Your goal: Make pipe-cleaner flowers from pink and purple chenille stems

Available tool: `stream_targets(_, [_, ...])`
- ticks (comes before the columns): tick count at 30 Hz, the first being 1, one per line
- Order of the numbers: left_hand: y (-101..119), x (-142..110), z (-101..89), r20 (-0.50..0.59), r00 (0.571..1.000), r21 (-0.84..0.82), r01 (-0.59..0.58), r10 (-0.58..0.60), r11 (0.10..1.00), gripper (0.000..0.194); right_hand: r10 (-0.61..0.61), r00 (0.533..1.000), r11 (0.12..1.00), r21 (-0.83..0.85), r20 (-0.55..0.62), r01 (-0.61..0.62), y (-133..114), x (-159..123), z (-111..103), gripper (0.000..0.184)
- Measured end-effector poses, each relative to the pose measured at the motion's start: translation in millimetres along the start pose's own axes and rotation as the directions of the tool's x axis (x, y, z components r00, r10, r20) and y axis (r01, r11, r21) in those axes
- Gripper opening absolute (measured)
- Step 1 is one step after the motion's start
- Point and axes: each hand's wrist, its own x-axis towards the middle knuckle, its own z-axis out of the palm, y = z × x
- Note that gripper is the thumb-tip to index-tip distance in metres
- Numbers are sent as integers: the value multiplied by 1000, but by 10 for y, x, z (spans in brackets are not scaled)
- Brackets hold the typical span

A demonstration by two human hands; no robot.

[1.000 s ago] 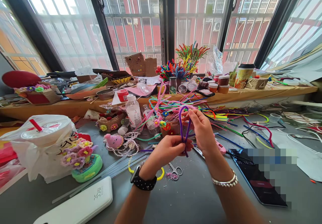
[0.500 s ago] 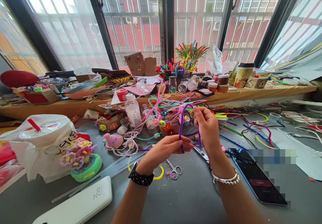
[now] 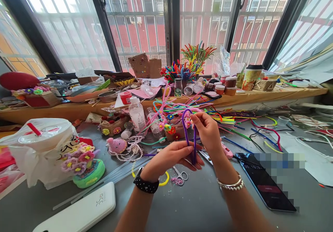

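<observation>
A purple pipe cleaner (image 3: 183, 121) is bent into a tall narrow loop above the grey table. My right hand (image 3: 208, 131) pinches its right side near the top between thumb and fingers. Lower down, my left hand (image 3: 174, 155) holds the loop's lower part between the thumb and the fingers, which stretch out to the right. Small scissors (image 3: 180, 175) lie on the table just below my left hand, beside pink fluff. Larger scissors (image 3: 206, 157) are partly hidden behind my right wrist. A yellow pipe cleaner (image 3: 164, 180) curves out from behind my left wrist.
At left are a bagged drink cup (image 3: 44, 138), a green-based flower ornament (image 3: 90, 173) and a white power bank (image 3: 80, 207). A phone (image 3: 267, 183) lies at right. Bottles (image 3: 137, 115) and colourful pipe cleaners (image 3: 231, 122) crowd the back. Behind them runs a cluttered ledge (image 3: 234, 100).
My right hand has moved left and slightly down, bringing the right side of the purple loop closer to the left side. My left fingers have spread lower.
</observation>
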Motion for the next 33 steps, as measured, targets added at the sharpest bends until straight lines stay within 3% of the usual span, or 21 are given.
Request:
stream_targets(6, [-21, 16, -9, 5, 1000, 21, -3, 3, 1000, 28, 15, 999, 1000, 22, 32, -16, 9, -4, 10, 18])
stream_targets(15, [11, 11, -1, -72, 997, 69, -13, 18, 998, 23, 131, 982, 950, 267, 134, -163, 12, 38, -35, 12])
stream_targets(17, [1, 26, 6, -66, 997, 22, -32, 33, 999, 23, 201, 959, 867, 419, 200, -269, 6, 43, -52, 12])
stream_targets(19, [-19, 47, 8, -65, 997, -20, -47, 46, 999, 22, 251, 907, 712, 571, 338, -410, -9, 41, -64, 15])
stream_targets(23, [-70, 85, -1, -69, 997, -45, -45, 42, 998, 20, 219, 797, 433, 676, 563, -597, -5, 32, -62, 18])
stream_targets(29, [-78, 99, 2, -129, 992, -17, -13, 10, 1000, 21, 290, 753, 174, 741, 591, -648, 124, 55, -35, 18])
stream_targets(33, [-65, 87, 7, -166, 986, 3, -30, 30, 1000, 22, 275, 740, 82, 752, 613, -654, 127, 54, -11, 15])
